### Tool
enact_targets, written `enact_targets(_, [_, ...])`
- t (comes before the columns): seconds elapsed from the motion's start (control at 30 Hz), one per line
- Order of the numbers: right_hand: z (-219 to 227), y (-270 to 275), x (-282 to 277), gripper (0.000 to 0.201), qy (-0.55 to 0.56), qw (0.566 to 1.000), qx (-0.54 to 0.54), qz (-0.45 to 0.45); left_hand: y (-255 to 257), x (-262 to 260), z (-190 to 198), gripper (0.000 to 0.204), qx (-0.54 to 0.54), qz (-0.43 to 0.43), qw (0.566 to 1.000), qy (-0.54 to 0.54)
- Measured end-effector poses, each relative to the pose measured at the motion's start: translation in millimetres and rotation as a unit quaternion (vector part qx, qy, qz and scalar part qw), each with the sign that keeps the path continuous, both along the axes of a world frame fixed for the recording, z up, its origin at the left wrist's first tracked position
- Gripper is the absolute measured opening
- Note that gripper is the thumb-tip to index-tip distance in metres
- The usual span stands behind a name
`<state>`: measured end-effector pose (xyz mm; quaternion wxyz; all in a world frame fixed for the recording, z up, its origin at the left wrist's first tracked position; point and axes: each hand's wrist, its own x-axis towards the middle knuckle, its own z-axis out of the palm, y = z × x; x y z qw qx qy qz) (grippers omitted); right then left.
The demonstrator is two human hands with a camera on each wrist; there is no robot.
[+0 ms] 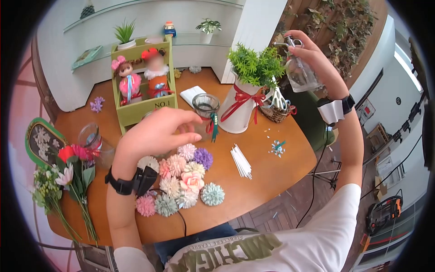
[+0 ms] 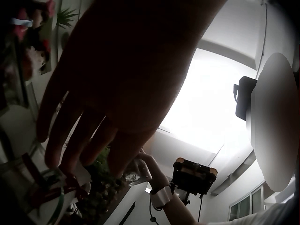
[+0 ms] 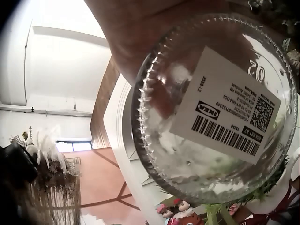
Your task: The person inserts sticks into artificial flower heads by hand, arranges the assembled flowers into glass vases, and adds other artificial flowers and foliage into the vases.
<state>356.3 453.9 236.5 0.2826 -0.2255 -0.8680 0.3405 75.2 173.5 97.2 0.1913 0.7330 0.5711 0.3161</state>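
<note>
My right hand [image 1: 315, 54] is raised at the upper right and grips a clear glass spray bottle [image 1: 302, 79] by its neck, its nozzle pointing left at the leafy green plant [image 1: 256, 63]. In the right wrist view the base of the spray bottle [image 3: 187, 178] fills much of the picture, with a barcode label on it. A red ribbon circles the white vase [image 1: 234, 117] that bears the plant. My left hand [image 1: 161, 129] hovers over the table, fingers loosely bent and holding nothing. Close to its fingertips stands a glass vase [image 1: 206, 105] with a dark green ribbon.
Several pastel flower heads [image 1: 181, 179] lie below my left hand. White sticks [image 1: 241, 162] and small blue bits [image 1: 277, 148] are on the table [image 1: 272, 181]. A green box [image 1: 142, 109] with two dolls stands behind; flower stems [image 1: 77, 181] and a glass [image 1: 89, 135] are at left.
</note>
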Motion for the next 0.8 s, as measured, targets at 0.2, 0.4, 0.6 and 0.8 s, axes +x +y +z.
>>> enact_targets(0.2, [-5,31,-9,0.035,-0.013,1.0,-0.018,0.016,4,-9,-6,0.039,0.002,0.021,1.0,0.015])
enact_targets(0.4, [14,2,-10,0.035,0.012,0.992,-0.117,0.04,8,-12,-13,0.034,0.029,0.02,0.999,0.032])
enact_targets(0.6, [0,10,-9,0.035,-0.029,0.992,-0.114,0.041,3,-9,-4,0.038,0.018,0.024,0.998,0.057])
enact_targets(0.8, [-2,-4,-8,0.034,0.031,0.995,-0.094,0.028,0,-8,-3,0.038,0.018,0.016,0.999,0.039])
